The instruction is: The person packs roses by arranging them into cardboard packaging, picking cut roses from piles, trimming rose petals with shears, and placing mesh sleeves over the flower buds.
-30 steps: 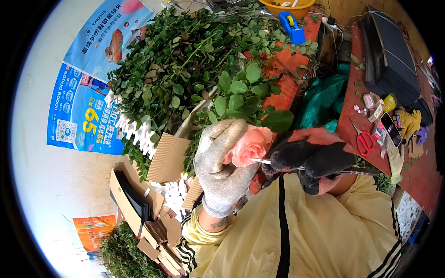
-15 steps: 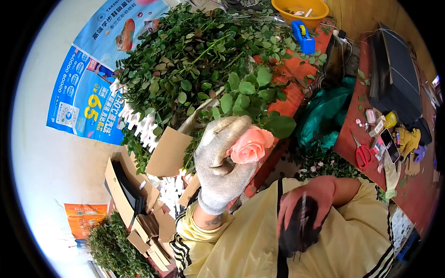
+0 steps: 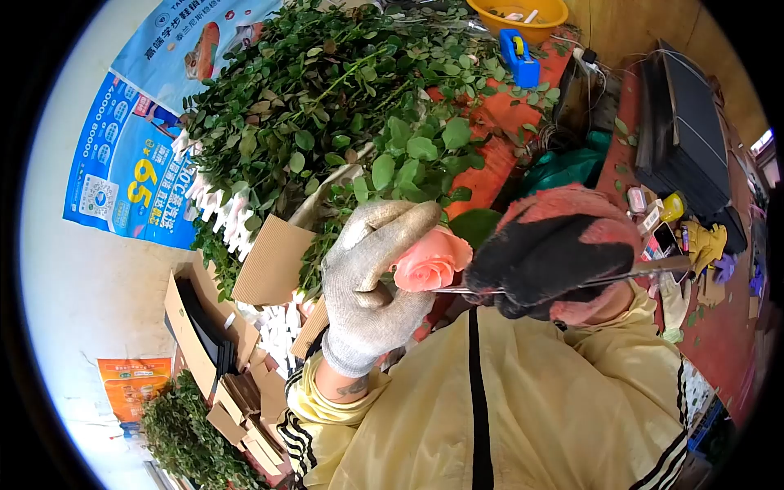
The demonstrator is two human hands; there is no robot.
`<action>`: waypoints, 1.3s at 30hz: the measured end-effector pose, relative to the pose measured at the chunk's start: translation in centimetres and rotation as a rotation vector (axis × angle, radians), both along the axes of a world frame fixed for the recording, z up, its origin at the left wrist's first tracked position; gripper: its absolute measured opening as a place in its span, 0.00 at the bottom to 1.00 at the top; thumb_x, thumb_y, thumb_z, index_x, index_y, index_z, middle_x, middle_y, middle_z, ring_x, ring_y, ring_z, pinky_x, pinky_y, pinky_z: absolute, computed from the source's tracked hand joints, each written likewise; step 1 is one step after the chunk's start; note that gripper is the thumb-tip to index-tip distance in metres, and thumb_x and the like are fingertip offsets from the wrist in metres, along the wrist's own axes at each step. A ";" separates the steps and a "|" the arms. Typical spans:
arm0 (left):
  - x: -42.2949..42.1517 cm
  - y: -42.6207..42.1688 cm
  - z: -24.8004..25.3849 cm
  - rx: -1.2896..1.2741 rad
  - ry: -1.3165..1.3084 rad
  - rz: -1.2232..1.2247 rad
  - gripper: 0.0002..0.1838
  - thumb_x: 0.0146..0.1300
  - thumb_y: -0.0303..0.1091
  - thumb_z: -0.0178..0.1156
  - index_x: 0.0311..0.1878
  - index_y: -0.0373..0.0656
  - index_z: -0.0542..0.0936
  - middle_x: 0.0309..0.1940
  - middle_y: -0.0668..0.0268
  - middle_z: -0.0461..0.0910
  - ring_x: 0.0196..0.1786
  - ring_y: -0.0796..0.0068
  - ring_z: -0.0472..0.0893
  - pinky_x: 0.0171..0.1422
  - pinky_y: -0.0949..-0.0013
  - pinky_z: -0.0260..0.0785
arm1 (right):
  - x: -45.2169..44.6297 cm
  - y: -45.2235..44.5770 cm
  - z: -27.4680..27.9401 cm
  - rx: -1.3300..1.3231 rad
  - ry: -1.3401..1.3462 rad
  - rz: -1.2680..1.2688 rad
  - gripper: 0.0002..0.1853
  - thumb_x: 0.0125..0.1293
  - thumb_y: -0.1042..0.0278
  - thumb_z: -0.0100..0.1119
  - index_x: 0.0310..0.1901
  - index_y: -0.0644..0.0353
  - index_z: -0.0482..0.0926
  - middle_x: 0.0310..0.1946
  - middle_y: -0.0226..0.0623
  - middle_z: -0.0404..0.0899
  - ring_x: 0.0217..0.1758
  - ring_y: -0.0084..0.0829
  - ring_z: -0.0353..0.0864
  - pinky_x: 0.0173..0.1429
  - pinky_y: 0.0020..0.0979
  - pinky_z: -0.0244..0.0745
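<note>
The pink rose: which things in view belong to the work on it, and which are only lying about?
In the job:
pink rose, in the left hand
thin metal tool, in the right hand
leafy stems, probably

Seemingly just lying about:
blue tape dispenser
yellow glove
yellow bowl

Yellow jacket (image 3: 555, 392), greyish glove (image 3: 371, 286), black-red glove (image 3: 549, 260)

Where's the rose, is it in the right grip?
No, the rose is in the left grip, while the right grip holds a thin metal tool.
</note>
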State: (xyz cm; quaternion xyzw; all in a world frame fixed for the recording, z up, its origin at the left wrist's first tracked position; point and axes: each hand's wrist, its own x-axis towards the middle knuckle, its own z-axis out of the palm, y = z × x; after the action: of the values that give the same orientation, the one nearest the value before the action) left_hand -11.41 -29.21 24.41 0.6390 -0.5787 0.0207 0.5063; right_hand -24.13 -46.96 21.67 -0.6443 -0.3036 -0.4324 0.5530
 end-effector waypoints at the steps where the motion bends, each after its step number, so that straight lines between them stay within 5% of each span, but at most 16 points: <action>1: 0.0 0.0 0.0 0.000 0.000 0.001 0.26 0.39 0.26 0.62 0.48 0.37 0.80 0.41 0.55 0.78 0.44 0.58 0.78 0.50 0.63 0.70 | 0.2 0.1 0.0 0.006 -0.018 -0.021 0.18 0.53 0.66 0.67 0.44 0.65 0.76 0.43 0.56 0.76 0.31 0.50 0.83 0.33 0.41 0.81; 9: 0.0 0.0 -0.2 0.004 0.039 -0.004 0.26 0.38 0.25 0.63 0.48 0.36 0.79 0.40 0.55 0.78 0.41 0.59 0.79 0.48 0.65 0.70 | 0.3 -0.6 -0.1 -0.245 0.004 -0.270 0.34 0.50 0.64 0.70 0.56 0.60 0.63 0.45 0.58 0.74 0.42 0.50 0.81 0.44 0.45 0.80; 19: -0.1 -0.1 0.3 0.027 0.002 0.018 0.26 0.38 0.25 0.64 0.48 0.37 0.79 0.39 0.55 0.79 0.40 0.59 0.79 0.47 0.65 0.71 | 1.3 -0.3 -1.6 -0.019 -0.022 -0.215 0.27 0.44 0.62 0.71 0.46 0.62 0.74 0.43 0.53 0.79 0.44 0.46 0.82 0.47 0.40 0.77; 30: 0.2 -0.4 -0.4 0.008 0.015 -0.012 0.24 0.42 0.28 0.62 0.48 0.36 0.79 0.42 0.53 0.78 0.43 0.56 0.79 0.49 0.63 0.70 | 2.0 0.1 -3.1 0.194 0.041 0.133 0.26 0.48 0.62 0.70 0.48 0.62 0.71 0.40 0.56 0.78 0.41 0.45 0.83 0.42 0.40 0.80; 34: 0.2 -0.3 -0.4 0.012 0.004 0.010 0.25 0.42 0.28 0.62 0.49 0.36 0.79 0.42 0.52 0.78 0.44 0.56 0.79 0.50 0.62 0.70 | 2.4 0.9 -2.4 0.271 -0.146 0.147 0.30 0.49 0.62 0.70 0.51 0.63 0.68 0.43 0.56 0.77 0.42 0.45 0.82 0.42 0.41 0.80; 37: 0.3 -0.2 -0.4 0.013 0.019 -0.002 0.25 0.42 0.29 0.62 0.49 0.35 0.79 0.43 0.52 0.78 0.44 0.56 0.78 0.51 0.62 0.69 | 1.7 1.3 -2.2 0.492 -0.042 0.302 0.30 0.49 0.62 0.71 0.52 0.62 0.67 0.43 0.56 0.77 0.43 0.45 0.82 0.41 0.42 0.80; 39: 0.2 -0.3 -0.4 0.011 0.001 0.001 0.25 0.41 0.29 0.62 0.49 0.35 0.78 0.42 0.52 0.78 0.45 0.57 0.78 0.51 0.63 0.69 | 1.4 0.1 -2.8 0.286 0.091 0.219 0.30 0.48 0.63 0.71 0.51 0.62 0.69 0.44 0.57 0.76 0.44 0.47 0.81 0.43 0.43 0.79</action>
State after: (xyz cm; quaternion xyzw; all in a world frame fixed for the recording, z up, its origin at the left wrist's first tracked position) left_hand -11.16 -29.47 24.03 0.6420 -0.5781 0.0173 0.5032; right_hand -22.70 -46.82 18.87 -0.5408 -0.2821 -0.3789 0.6960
